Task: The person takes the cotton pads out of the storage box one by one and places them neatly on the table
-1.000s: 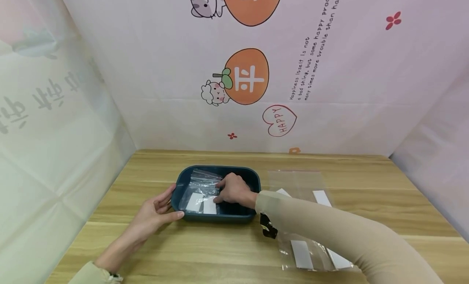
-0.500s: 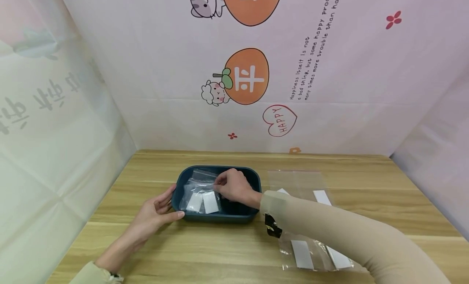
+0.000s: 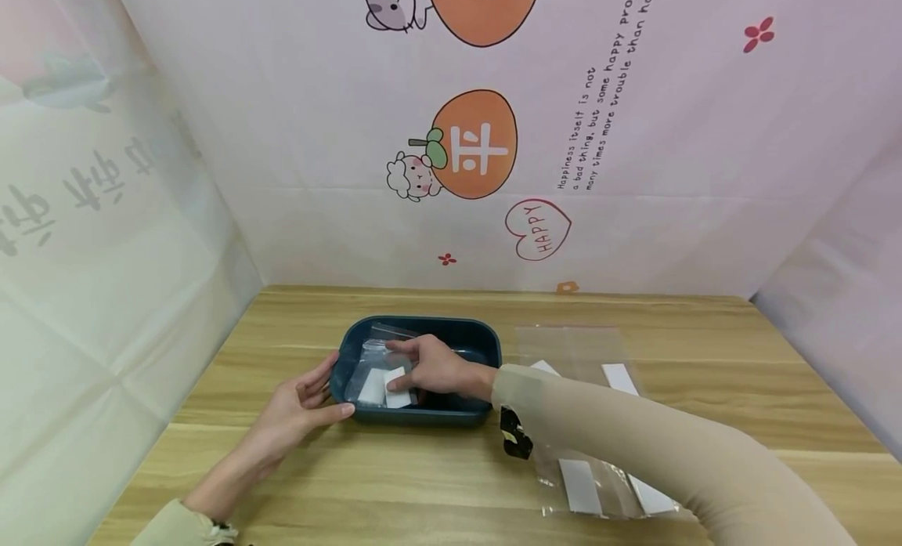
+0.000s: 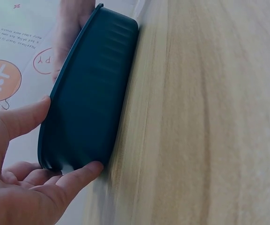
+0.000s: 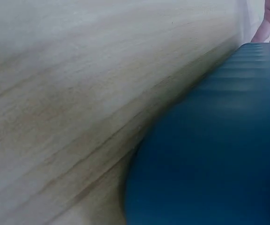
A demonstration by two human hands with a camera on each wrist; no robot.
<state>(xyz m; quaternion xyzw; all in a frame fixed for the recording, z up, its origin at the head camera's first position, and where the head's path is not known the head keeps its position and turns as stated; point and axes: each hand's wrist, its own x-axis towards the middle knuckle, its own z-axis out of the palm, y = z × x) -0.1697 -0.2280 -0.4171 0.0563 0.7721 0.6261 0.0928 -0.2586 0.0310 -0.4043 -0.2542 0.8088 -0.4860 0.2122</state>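
A dark teal plastic box (image 3: 437, 417) stands on the wooden table with small clear zip bags (image 3: 369, 370) inside, towards its left end. White rectangles show in the bags. My left hand (image 3: 292, 409) grips the left end of the box. In the left wrist view its thumb (image 4: 29, 117) touches the rim, with fingers at the end wall. Inside the box, my right hand (image 3: 440, 366) holds the right-hand zip bag; its thumb lies by the white rectangle (image 3: 397, 388) and the index finger reaches the bag's upper part. Its other fingers are mostly hidden. The right wrist view mainly shows the box wall (image 5: 209, 154).
Larger clear bags (image 3: 571, 346) with white rectangles (image 3: 581, 487) lie on the table right of the box, partly covered by the right sleeve (image 3: 613, 421). A printed cloth (image 3: 338, 217) hangs behind the table (image 3: 395, 483), with more cloth at both sides.
My right hand first drew back a little to the right, then came left again over the bag. The right-hand bag's white rectangle has shifted left and tilted. My left hand has stayed on the box.
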